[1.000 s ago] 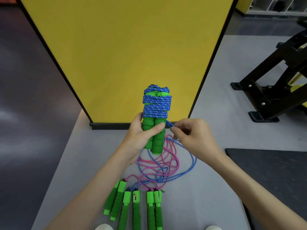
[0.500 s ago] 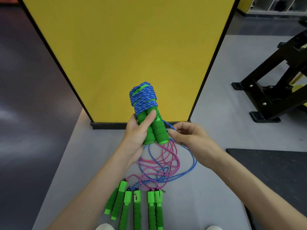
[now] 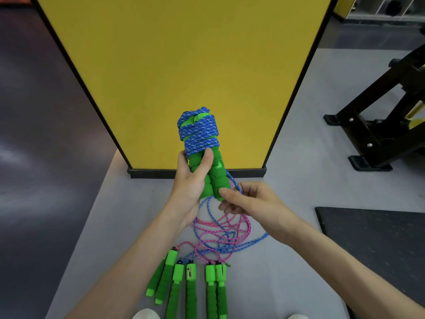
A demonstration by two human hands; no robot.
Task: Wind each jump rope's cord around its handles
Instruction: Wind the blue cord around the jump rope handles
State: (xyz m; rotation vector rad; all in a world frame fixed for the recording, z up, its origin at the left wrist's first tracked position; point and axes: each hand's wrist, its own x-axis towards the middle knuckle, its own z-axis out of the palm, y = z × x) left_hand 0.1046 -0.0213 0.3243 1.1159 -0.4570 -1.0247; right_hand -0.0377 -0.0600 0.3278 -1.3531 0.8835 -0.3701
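On the head camera I have both hands raised in front of the foot of the yellow panel (image 3: 184,65). The left hand (image 3: 190,183) holds a pair of green handles (image 3: 217,178) side by side, roughly upright with the tops leaning a little left. In my view their upper ends overlap the panel's lower face. Its fingers (image 3: 182,161) are curled round the back of the pair. The thumb lies up the front, its tip touching the lowest turn of the blue cord (image 3: 199,134), which is wound in tight bands round the upper half of the handles.

The right hand (image 3: 255,201) sits just right of and below the handles' lower ends. Its fingers (image 3: 230,207) are curled in, gripping the free run of that blue cord where it comes out from behind the handles. The thumb tip touches the bottom of the right-hand handle.

From that hand the cord drops to the grey floor (image 3: 299,157). It loops there, on my side of the panel's foot, tangled with pink cords (image 3: 220,229). Nearer to me than the tangle, six loose handles (image 3: 190,286) lie in a row on the floor, their cord ends toward the panel.

Right of the panel stands a black frame (image 3: 379,125), and on that same side, closer to me, lies a dark mat (image 3: 379,240).
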